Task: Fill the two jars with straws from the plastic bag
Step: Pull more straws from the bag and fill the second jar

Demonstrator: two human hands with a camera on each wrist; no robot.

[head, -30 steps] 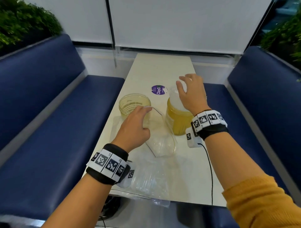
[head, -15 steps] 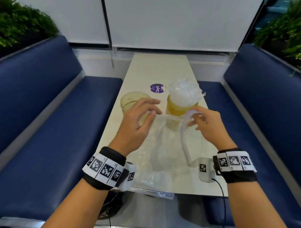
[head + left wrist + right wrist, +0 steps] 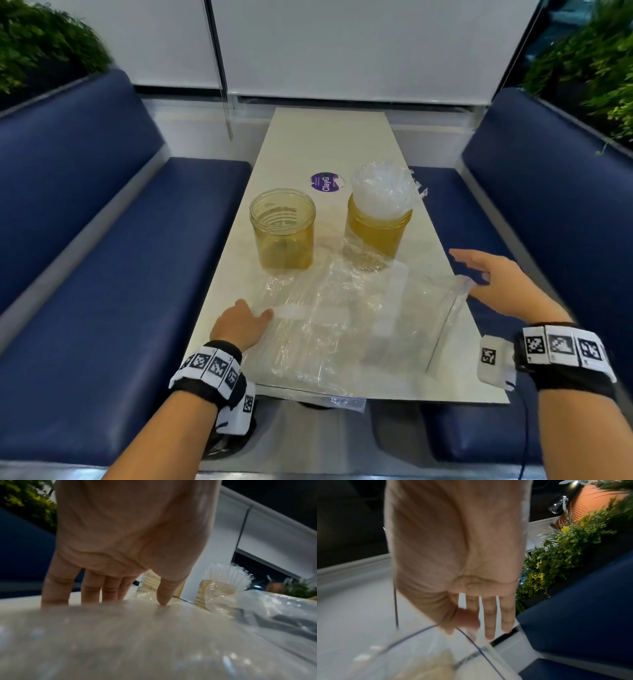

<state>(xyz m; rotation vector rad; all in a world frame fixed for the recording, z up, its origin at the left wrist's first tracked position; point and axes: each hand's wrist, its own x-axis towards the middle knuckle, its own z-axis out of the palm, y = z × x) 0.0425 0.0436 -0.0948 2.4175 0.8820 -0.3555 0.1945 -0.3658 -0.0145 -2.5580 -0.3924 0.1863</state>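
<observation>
On the worktop (image 3: 308, 144), near half: clear plastic bag (image 3: 342, 325) lies flat and crumpled, its near edge hanging a little over the worktop's front edge. Bag looks flat; can't tell whether any straws are inside.

Left hand (image 3: 239, 325) rests on the bag's left edge. Left wrist view: fingers (image 3: 91, 588) straight and slightly spread, tips down on the plastic, thumb tip pressing the film too. No curl, nothing gripped.

Right hand (image 3: 496, 284) sits at the bag's right end, partly beyond the worktop's right edge. Fingers extended and apart. Right wrist view is blurred: thumb lies against the bag's rim with the dark seal line just beside it; can't tell if it's a real pinch or just contact.

Two amber translucent jars stand upright behind the bag, side by side, apart from each other. Left jar (image 3: 282, 229) is open, no straws in it. Right jar (image 3: 378, 229) is packed with wrapped straws (image 3: 385, 192) sticking up above its rim. The bag's far edge reaches the bases of both jars.

A round purple sticker (image 3: 323, 182) is on the worktop behind the jars, between them. Blue bench seats (image 3: 102, 274) run along both sides; green plants (image 3: 41, 48) behind the backrests.
</observation>
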